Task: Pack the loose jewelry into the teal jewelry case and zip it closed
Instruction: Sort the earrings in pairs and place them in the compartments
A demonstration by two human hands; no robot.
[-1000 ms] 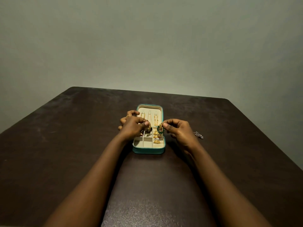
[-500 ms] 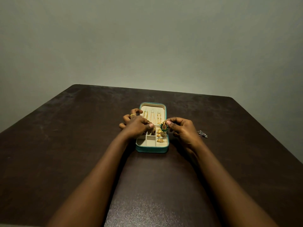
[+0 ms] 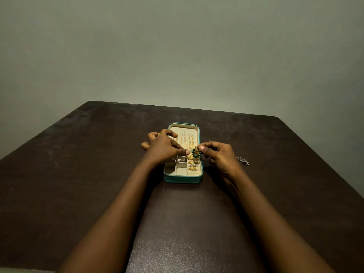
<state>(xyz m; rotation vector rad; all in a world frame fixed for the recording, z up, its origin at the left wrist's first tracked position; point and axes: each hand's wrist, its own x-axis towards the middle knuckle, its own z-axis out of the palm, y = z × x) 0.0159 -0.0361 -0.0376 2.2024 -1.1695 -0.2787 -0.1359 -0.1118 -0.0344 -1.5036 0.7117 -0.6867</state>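
Case (image 3: 183,179) open, gold pieces (image 3: 192,166) in right compartments

There is one view only, from a camera on the person's head, looking forward and down along both forearms. It sits back from the work, so the open case (image 3: 182,154) looks small at mid-frame. The wide lens takes in most of the dark counter (image 3: 78,174) and a bare grey wall (image 3: 177,46) beyond its far edge.
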